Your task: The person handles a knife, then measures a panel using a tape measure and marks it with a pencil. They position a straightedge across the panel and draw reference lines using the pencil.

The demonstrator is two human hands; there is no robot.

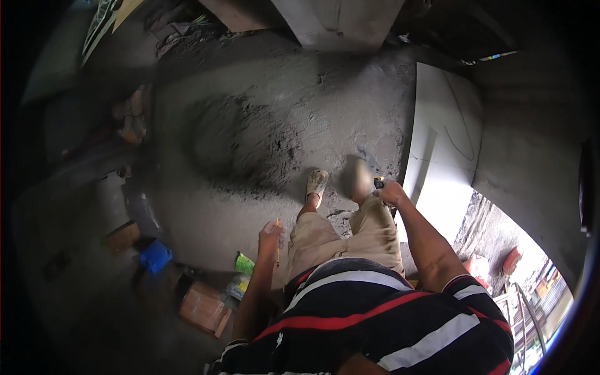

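Shirt in black knit with white and red stripes [350, 306] nearest, then beige cloth trousers [319, 240]. Bare left hand [270, 237] closed round a thin yellow pencil-like stick [277, 256], held out beside the left thigh. Bare right hand [392, 194] closed on a small black-and-yellow tool [379, 182], by the right knee; exact kind too small to tell. Both held things look clear of any work surface.

Progress, as judged: both tools picked up, neither apparently in use. Large pale flat panel [444, 119] just right of the right hand carries a straight dark line and a thin curved one; can't tell if drawn, seam or cord, so can't credit any marking as done. No cut-off piece seen by the panel; whatever work these tools are for looks left to do.

Farther out: pale speckled clog [317, 180] on left foot, right foot blurred. Rough grey cement-like floor [356, 100] beyond, with a darker scuffed patch. Off left: bright green packet [244, 263], reddish-brown box [203, 307], blue boxy object [155, 255].
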